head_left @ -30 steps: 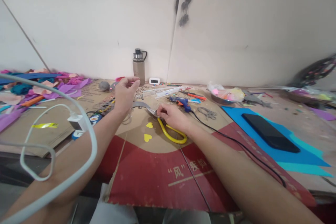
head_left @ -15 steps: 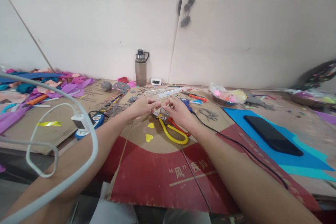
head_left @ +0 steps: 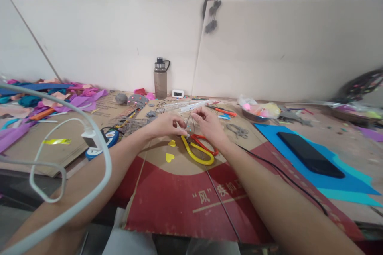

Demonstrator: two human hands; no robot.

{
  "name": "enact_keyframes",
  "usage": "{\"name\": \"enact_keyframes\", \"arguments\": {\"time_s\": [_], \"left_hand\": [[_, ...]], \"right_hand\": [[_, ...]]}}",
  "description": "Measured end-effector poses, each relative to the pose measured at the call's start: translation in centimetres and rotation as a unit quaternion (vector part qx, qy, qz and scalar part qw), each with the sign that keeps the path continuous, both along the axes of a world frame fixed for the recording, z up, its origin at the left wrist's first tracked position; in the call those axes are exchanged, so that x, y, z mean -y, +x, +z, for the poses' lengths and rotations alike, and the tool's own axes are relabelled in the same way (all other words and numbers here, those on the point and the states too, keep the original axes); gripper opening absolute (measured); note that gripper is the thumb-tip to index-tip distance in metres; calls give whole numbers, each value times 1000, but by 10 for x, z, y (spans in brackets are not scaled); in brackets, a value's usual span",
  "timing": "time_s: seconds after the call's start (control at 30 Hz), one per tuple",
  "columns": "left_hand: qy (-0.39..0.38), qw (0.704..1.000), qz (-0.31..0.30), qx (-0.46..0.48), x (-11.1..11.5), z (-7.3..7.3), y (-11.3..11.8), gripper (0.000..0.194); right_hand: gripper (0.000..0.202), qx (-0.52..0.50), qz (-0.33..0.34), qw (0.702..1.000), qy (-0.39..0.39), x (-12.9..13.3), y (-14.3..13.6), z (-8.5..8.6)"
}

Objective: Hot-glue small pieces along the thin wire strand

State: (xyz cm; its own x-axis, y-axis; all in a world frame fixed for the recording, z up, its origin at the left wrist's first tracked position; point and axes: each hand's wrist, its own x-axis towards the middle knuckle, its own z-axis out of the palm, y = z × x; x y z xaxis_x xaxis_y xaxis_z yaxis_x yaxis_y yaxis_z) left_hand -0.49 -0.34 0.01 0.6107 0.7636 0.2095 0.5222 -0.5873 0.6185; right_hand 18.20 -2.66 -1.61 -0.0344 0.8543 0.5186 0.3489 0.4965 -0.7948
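Near the middle of the cardboard [head_left: 167, 207], my left hand [head_left: 170, 124] has its thumb and fingers pinched on something too small to make out. Just to its right, my right hand [head_left: 206, 122] pinches a thin grey cord [head_left: 192, 121] that hangs between the two hands. Yellow-handled scissors [head_left: 199, 161] lie right below the hands, beside a red-handled tool [head_left: 206, 143]; the front ends of both are hidden. Two yellow paper hearts [head_left: 170, 157] rest to the left of the scissors.
A bottle [head_left: 160, 81] and a small white clock [head_left: 177, 93] stand at the back. A phone [head_left: 309, 153] lies on blue sheets [head_left: 323, 181] at the right. A white cable [head_left: 109, 163] arcs across the left foreground, near a blue power strip [head_left: 103, 143].
My left hand has moved slightly right and down, and my right hand has risen a little. The grey cord now shows more clearly between them.
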Motion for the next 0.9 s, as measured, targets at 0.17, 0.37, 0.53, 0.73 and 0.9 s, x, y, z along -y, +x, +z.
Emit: {"name": "enact_keyframes", "arguments": {"time_s": [0.17, 0.37, 0.53, 0.73, 0.9], "left_hand": [[-32, 993, 37, 107, 4, 6, 0, 30], [-108, 977, 9, 183, 13, 5, 11, 26], [-226, 936, -31, 270, 15, -3, 21, 31], [-270, 910, -18, 314, 13, -7, 23, 33], [-239, 929, 31, 280, 14, -3, 23, 29]], "right_hand": [[14, -20, -1, 1000, -13, 4, 0, 5], [14, -17, 8, 1000, -1, 6, -3, 4], [13, -12, 10, 1000, 4, 9, -3, 3], [16, 26, -8, 998, 51, 2, 3, 0], [14, 85, -32, 993, 74, -2, 7, 0]]}}
